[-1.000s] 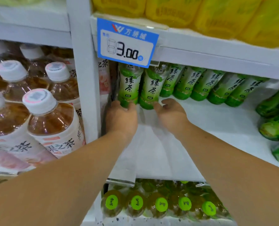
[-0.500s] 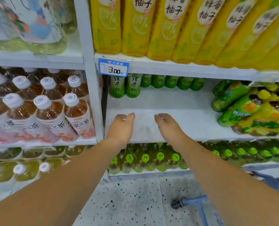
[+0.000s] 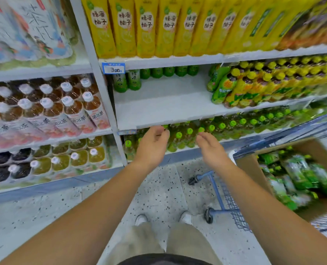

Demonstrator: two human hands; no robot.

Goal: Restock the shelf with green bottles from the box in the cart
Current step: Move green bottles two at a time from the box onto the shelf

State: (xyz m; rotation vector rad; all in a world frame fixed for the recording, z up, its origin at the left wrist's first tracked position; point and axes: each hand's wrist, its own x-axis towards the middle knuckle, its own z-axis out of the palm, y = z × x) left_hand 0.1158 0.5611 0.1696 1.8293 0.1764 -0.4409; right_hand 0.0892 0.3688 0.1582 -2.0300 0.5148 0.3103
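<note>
Two green-tea bottles (image 3: pixel 126 80) stand at the back left of the white middle shelf (image 3: pixel 164 104), with several more green bottles (image 3: pixel 168 71) in a row along its back. My left hand (image 3: pixel 152 144) and my right hand (image 3: pixel 209 148) hang empty in front of the shelf's front edge, fingers loosely apart, holding nothing. At the right, a cardboard box (image 3: pixel 254 169) full of green bottles (image 3: pixel 300 175) sits in a blue wire cart (image 3: pixel 227 199).
Yellow bottles (image 3: pixel 145 25) fill the shelf above. Green and yellow packs (image 3: pixel 254 83) crowd the middle shelf's right end. Green-capped bottles (image 3: pixel 189 134) line the shelf below. Brown tea bottles (image 3: pixel 53 109) fill the left bay. A speckled floor and my shoes (image 3: pixel 162 219) lie below.
Both hands let go of the two green bottles at the back of the shelf and drew back past its front edge. The view pulled away, showing the cart and box.
</note>
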